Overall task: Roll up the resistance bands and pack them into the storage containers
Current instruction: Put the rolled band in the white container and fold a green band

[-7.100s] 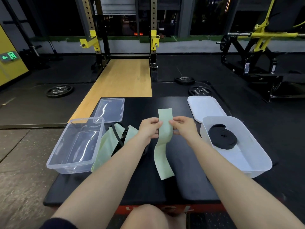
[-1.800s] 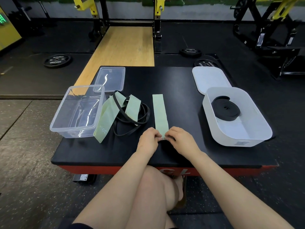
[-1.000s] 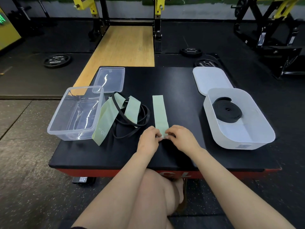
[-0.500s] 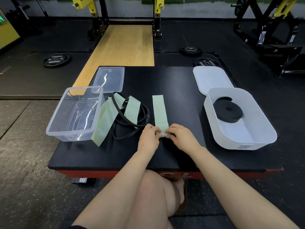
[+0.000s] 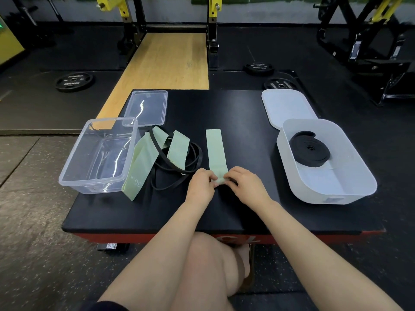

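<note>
Gym flooring in black rubber surrounds a low black padded platform [image 5: 235, 113], with a wooden lifting strip beyond it. On the platform a pale green band [image 5: 215, 149] lies flat, running straight away from the person. Its near end is curled into a small roll, and both hands meet there: the left hand [image 5: 201, 184] pinches the roll from the left with curled fingers, and the right hand [image 5: 246, 184] grips it from the right in the same way. Left of the hands sits a loose heap of green bands [image 5: 157, 153] tangled with thin black bands [image 5: 177, 173]; one green strip bears the printed figure "30", with smaller marks beside it too small to read. A clear container [image 5: 74, 173] stands at the left edge, its clear lid [image 5: 146, 107] behind it. At the right a white container [image 5: 325, 189] holds a coiled black band [image 5: 308, 150], with a white lid [image 5: 287, 106] behind. Weight plates [image 5: 73, 80] on the floor carry lettering I cannot make out.
</note>
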Demonstrator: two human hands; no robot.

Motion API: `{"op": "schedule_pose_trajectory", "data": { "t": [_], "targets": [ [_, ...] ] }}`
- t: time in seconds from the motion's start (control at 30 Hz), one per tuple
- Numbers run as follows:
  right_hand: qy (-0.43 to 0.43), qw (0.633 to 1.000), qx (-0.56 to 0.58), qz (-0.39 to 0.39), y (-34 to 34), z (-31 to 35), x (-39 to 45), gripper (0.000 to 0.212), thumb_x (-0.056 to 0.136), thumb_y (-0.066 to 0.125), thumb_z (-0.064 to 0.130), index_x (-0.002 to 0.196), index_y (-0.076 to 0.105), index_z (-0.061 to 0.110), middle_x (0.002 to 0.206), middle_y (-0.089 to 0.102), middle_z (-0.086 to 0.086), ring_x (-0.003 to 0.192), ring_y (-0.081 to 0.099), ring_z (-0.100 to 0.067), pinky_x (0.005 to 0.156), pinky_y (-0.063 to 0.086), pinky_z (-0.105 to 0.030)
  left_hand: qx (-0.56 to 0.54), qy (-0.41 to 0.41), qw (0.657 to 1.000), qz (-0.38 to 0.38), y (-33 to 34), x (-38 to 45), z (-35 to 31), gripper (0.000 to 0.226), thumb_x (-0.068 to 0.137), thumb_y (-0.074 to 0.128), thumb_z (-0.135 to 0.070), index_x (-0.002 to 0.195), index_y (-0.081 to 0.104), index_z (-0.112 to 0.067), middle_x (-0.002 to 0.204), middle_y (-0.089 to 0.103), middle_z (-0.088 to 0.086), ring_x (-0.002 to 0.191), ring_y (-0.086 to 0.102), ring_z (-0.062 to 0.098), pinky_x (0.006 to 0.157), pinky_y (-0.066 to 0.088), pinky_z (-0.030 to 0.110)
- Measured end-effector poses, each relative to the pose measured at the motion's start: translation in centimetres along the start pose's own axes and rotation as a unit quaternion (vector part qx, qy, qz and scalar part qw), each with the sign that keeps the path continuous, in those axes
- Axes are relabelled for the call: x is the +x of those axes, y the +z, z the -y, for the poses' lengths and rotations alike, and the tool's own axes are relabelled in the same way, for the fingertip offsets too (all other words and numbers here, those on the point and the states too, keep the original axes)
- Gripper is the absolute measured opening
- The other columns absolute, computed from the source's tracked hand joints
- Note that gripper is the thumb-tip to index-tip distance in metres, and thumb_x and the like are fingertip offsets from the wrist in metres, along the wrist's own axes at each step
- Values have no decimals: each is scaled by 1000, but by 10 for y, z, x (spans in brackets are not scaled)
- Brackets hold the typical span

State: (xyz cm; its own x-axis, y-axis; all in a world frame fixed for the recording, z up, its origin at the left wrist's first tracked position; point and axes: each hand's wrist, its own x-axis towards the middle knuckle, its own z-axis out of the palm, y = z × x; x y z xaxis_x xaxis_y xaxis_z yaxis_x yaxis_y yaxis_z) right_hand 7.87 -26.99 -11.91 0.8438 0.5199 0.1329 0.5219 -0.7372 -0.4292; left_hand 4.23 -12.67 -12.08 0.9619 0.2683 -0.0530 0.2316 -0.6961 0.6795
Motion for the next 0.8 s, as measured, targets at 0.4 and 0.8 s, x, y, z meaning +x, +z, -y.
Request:
{"op": "schedule_pose_trajectory", "data": {
  "t": [0.4,0.8],
  "targets": [
    [4,999,18,27,1,-3,8,23,93,57,14,113,67,8,113,62,-3,102,58,-22,82,40,-22,-88,-76,992,42,-6,14,-3,18,86,65,-11,103,67,-4,94,59,2,87,54,14,77,38,19],
    [61,992,46,100,-9,-8,34,23,93,59,16,112,69,12,112,60,-2,101,58,-19,82,38,-19,19,47,999,-19,1,8,4,17,87,62,-6,104,63,-7,108,57,1,98,56,17,86,43,23]
  ]
}}
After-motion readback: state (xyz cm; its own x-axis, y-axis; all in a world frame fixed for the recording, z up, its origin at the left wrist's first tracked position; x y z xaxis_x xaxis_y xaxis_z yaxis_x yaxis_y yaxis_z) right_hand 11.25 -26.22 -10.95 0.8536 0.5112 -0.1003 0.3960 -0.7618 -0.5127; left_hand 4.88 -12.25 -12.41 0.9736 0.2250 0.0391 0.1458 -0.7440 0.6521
